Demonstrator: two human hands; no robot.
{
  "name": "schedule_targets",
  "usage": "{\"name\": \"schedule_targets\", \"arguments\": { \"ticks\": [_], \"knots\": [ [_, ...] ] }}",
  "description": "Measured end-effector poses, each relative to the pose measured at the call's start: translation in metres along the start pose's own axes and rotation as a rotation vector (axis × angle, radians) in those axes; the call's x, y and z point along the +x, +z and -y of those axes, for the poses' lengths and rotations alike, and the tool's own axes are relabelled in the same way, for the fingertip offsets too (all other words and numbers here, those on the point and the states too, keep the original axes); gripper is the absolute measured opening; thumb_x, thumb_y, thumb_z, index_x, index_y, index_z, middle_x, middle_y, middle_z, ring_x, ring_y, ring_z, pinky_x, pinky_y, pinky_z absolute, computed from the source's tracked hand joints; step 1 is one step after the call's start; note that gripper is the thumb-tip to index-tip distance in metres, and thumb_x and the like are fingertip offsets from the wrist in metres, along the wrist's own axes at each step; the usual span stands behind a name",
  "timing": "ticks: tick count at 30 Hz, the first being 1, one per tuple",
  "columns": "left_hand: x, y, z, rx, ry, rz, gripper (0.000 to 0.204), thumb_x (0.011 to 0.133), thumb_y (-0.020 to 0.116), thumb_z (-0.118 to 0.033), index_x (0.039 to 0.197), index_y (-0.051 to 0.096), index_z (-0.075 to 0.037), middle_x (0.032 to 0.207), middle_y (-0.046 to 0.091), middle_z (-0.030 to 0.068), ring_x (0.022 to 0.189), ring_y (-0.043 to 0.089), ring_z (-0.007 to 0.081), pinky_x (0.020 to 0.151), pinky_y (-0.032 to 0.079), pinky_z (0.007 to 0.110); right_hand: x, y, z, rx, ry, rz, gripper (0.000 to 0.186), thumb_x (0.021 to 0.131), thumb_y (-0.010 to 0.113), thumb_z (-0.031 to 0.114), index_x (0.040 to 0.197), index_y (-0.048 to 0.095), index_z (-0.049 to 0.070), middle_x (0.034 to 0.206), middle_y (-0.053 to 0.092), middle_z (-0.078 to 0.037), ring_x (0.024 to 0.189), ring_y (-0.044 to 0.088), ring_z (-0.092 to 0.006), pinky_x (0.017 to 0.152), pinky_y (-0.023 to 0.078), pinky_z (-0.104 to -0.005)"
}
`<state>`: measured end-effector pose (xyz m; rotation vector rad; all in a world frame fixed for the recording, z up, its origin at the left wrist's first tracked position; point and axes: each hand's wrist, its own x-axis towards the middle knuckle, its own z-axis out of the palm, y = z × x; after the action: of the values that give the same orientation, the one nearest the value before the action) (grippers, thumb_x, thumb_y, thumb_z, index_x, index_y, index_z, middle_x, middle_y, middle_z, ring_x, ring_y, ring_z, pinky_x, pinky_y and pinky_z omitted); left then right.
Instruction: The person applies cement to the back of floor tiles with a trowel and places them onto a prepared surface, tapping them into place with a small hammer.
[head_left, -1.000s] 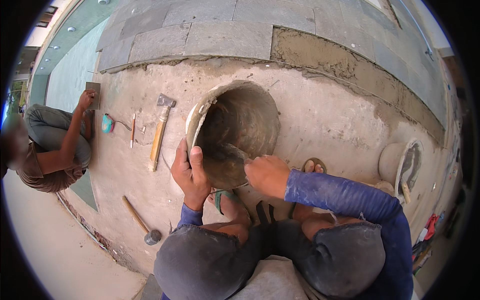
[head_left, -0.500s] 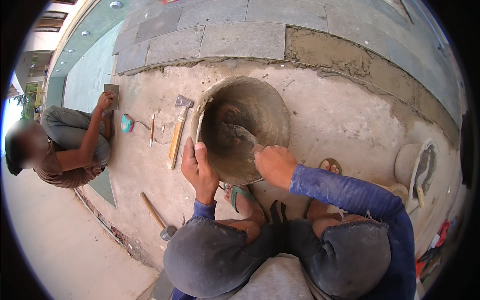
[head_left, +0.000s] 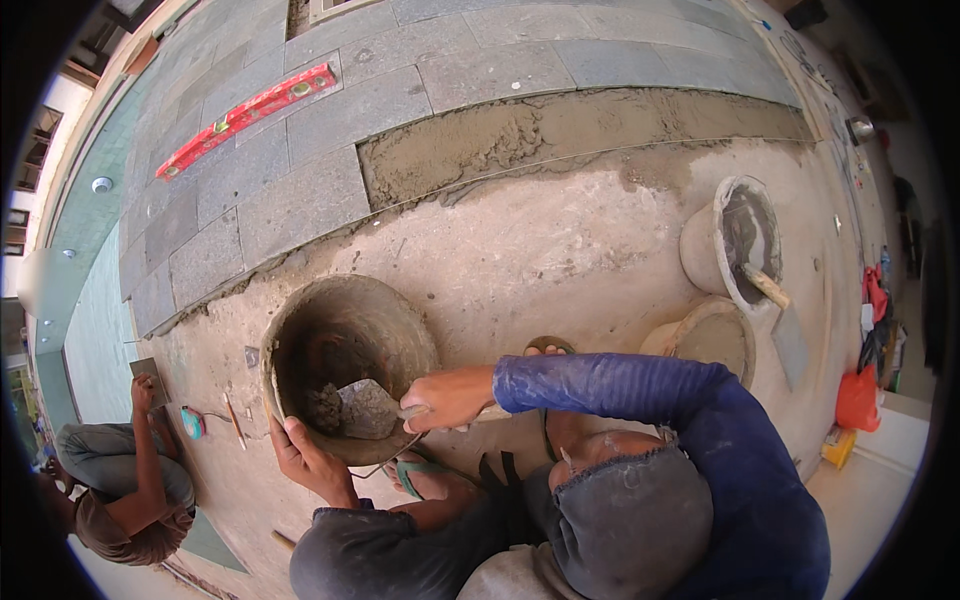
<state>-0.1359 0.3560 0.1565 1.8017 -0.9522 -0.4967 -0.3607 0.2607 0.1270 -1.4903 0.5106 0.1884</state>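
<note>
My left hand (head_left: 310,460) grips the near-left side of a mortar-stained round bucket (head_left: 420,325), fingers over its rim, thumb raised. My right hand (head_left: 445,398) is closed on the wooden handle of a trowel (head_left: 370,410), whose blade lies low inside the bucket beside a clump of wet grey mortar (head_left: 324,405). The bucket rests tilted toward my left hand, between my sandalled feet and the edge of grey stone tiles (head_left: 260,235). A band of wet mortar (head_left: 600,125) runs along that tile edge.
A co-worker (head_left: 120,500) crouches at left near a teal tape measure (head_left: 192,422) and pencil (head_left: 236,420). A red spirit level (head_left: 245,118) lies on the tiles. At right stand a bucket (head_left: 700,250) with a wooden-handled tool, another container (head_left: 720,345) and an orange bag (head_left: 858,398).
The view has swung up and right, bringing the level and right-hand containers further in. The trowel blade now shows clearly, with a clump beside it; both hands keep their holds.
</note>
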Motion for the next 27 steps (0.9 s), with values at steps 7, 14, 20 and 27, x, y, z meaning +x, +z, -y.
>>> {"name": "schedule_targets", "arguments": {
  "ticks": [7,14,20,27],
  "knots": [
    [0.011,0.002,-0.006,-0.089,-0.108,-0.038,0.043,0.106,0.048,-0.027,0.127,0.055,0.010,0.111,0.064,0.0110,0.097,0.057,0.0151,0.088,0.047,0.029,-0.062,-0.055,-0.018,0.176,0.031,-0.139,0.048,0.097,0.056,0.044,0.110,0.061,-0.002,0.077,0.065,-0.013,0.060,0.063,-0.0203,0.058,0.051,-0.0361],
    [0.017,-0.012,0.005,-0.023,-0.172,-0.122,0.048,0.106,0.049,-0.029,0.130,0.052,0.013,0.116,0.063,0.0129,0.100,0.056,0.0166,0.093,0.044,0.030,-0.176,-0.166,-0.045,-0.530,-0.001,-0.885,0.067,0.095,0.061,0.048,0.130,0.057,-0.009,0.092,0.071,-0.021,0.074,0.071,-0.0262,0.068,0.053,-0.0370],
    [0.021,-0.004,0.012,0.007,-0.163,-0.150,0.049,0.105,0.050,-0.028,0.131,0.052,0.013,0.119,0.062,0.0133,0.104,0.055,0.0168,0.095,0.044,0.030,-0.205,-0.207,-0.117,-1.146,0.419,-1.176,0.037,0.096,0.059,0.038,0.112,0.063,0.004,0.094,0.069,-0.020,0.081,0.067,-0.0411,0.072,0.053,-0.0491],
    [0.028,-0.010,0.008,0.043,-0.144,-0.116,0.050,0.104,0.053,-0.029,0.130,0.053,0.014,0.117,0.064,0.0139,0.103,0.056,0.0176,0.094,0.044,0.030,-0.185,-0.213,-0.114,-0.728,0.430,-1.332,0.039,0.098,0.053,0.037,0.102,0.063,0.000,0.096,0.068,-0.023,0.085,0.065,-0.0456,0.076,0.051,-0.0531]
  ]
}}
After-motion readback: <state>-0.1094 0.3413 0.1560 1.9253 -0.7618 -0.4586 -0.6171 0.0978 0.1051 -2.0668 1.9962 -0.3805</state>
